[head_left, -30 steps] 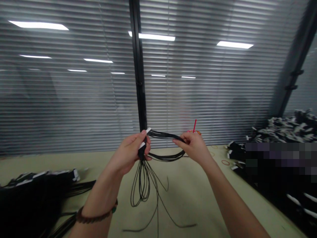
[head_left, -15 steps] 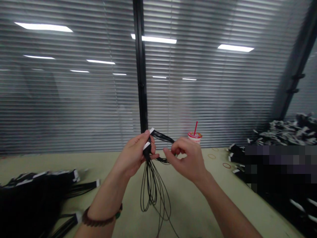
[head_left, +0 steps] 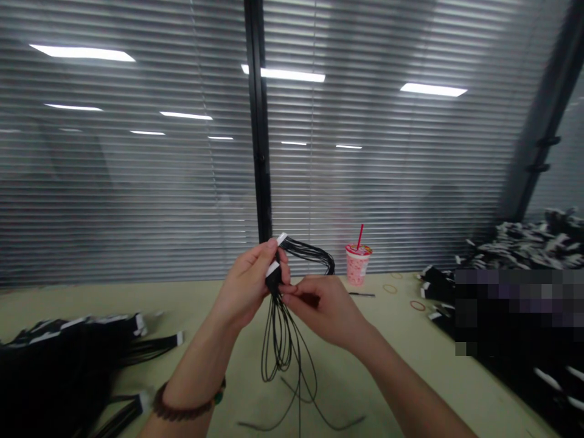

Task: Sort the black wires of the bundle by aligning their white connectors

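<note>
A wire harness of thin black wires (head_left: 277, 347) hangs in the air above the table, gripped by my left hand (head_left: 244, 283) near its connectors. One white connector (head_left: 282, 239) sticks up past my left thumb, and its wires arc to the right and drop behind my right hand (head_left: 331, 310). Just below, a second white connector (head_left: 272, 268) with a black part rests against my left fingers. My right thumb and forefinger are pinched together at the wires under this lower connector. Loops and several loose wire ends dangle beneath both hands.
A pile of black harnesses (head_left: 68, 359) lies at the left, and a larger heap (head_left: 520, 249) stands at the right. Behind my right hand are a pink cup (head_left: 357, 267) with a straw, a dark thin stick (head_left: 362, 295) and rubber bands (head_left: 417, 305). Blinds (head_left: 387, 182) close off the back.
My right hand has moved left and down, bringing its fingertips to the wires beside my left fingers. The cup now shows fully, and loose wire ends have spread out below.
</note>
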Demonstrator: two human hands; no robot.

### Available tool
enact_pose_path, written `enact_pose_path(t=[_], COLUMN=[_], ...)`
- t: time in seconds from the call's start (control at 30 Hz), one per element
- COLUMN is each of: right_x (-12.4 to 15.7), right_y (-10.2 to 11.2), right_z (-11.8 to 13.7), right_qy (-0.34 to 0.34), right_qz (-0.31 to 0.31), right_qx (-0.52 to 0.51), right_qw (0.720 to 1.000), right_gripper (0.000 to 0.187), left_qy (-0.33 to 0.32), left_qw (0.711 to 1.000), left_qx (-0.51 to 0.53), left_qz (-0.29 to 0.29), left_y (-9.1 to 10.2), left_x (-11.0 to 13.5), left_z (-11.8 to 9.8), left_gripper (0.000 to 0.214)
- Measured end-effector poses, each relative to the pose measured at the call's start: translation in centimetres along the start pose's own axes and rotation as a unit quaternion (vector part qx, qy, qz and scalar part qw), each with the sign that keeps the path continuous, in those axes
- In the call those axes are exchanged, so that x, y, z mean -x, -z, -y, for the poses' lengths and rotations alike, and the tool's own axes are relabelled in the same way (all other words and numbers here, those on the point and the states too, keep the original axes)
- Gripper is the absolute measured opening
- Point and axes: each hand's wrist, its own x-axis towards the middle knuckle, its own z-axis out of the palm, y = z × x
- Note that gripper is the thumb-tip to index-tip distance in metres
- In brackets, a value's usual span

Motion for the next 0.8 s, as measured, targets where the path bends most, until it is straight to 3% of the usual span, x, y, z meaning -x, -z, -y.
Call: enact_pose_path(t=[0.23,0.4,0.8], right_x=[0.0,0.0,-0.2], right_y=[-0.1,-0.2,1.2], right_z=[0.1,0.0,0.1], right_qy=[-0.039,-0.094,-0.101], right_qz=[0.010,0.033,0.054], right_qx=[-0.090,-0.193,-0.160], right_qw=[0.995,0.976,0.980], right_gripper=[0.020,0.017,0.016], left_qy=[-0.016,-0.027,-0.038], left_qw=[0.999,0.999,0.995], left_qx=[0.028,0.030,0.022], left_qz=[-0.024,-0.020,-0.087], left_y=[-0.5,-0.5,-0.5], left_x=[0.2,0.3,-0.2], left_z=[-0.2,-0.3,0.0], left_gripper=[0.026,0.025,0.026])
